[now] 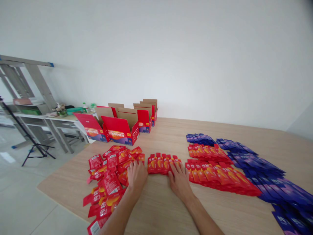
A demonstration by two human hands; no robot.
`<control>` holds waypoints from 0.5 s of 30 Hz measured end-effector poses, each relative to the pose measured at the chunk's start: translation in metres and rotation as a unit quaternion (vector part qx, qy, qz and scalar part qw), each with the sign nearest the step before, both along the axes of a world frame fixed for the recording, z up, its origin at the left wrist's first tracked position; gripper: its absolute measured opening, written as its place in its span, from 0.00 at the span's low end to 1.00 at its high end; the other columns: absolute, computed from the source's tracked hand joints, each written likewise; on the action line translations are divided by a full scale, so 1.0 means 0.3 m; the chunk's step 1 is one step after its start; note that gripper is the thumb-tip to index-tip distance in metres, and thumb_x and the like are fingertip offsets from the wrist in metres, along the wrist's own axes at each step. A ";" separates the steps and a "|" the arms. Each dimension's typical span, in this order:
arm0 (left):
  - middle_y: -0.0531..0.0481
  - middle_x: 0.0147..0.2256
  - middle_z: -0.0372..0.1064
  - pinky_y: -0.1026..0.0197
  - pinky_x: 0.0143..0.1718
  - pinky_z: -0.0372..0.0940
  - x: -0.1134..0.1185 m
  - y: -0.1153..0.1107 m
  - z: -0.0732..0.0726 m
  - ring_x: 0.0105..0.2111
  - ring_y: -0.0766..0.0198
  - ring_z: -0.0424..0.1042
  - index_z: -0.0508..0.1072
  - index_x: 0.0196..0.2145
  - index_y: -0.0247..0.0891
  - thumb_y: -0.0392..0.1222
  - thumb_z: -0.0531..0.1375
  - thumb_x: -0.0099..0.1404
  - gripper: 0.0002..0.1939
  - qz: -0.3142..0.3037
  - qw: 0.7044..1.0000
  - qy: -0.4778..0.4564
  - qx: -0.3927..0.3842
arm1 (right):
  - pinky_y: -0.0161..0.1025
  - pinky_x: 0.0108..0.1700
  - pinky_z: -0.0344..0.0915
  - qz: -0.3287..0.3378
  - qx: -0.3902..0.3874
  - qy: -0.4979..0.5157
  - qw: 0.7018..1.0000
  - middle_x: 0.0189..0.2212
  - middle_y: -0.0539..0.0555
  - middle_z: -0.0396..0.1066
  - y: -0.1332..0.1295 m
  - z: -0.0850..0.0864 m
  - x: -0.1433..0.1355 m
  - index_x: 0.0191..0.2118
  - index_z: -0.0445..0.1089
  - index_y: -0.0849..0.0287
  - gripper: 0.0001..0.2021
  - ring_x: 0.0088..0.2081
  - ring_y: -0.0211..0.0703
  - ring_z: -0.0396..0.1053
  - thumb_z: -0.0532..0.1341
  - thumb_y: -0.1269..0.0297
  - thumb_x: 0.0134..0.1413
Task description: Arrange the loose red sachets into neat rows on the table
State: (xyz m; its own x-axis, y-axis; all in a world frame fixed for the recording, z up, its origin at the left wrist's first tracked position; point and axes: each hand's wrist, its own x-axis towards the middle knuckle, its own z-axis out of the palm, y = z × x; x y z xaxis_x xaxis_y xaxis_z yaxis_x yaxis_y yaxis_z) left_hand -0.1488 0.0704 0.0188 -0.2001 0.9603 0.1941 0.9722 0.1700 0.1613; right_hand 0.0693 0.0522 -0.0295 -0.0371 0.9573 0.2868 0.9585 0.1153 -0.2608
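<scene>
My left hand is at the right edge of a loose pile of red sachets. Its fingers are bent down and close together on a red sachet there; the fingertips are partly hidden. Between my hands lies a short row of overlapping red sachets, their printed fronts up. My right hand rests on the right end of that row, fingers apart and palm down. Just beyond it, longer rows of overlapping red sachets fan out to the right.
Blue-purple sachets lie in overlapping rows at the far right. Several open red cartons stand at the back left of the wooden table. Past its left edge are a black tripod, a side desk and a metal ladder.
</scene>
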 end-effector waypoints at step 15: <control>0.38 0.44 0.72 0.59 0.44 0.65 -0.044 -0.042 0.015 0.46 0.53 0.72 0.71 0.45 0.32 0.34 0.51 0.67 0.13 0.023 0.999 -0.019 0.016 | 0.55 0.68 0.43 0.030 0.047 0.021 0.998 0.65 0.52 0.60 -0.025 0.016 -0.025 0.59 0.69 0.53 0.21 0.66 0.52 0.52 0.47 0.62 0.67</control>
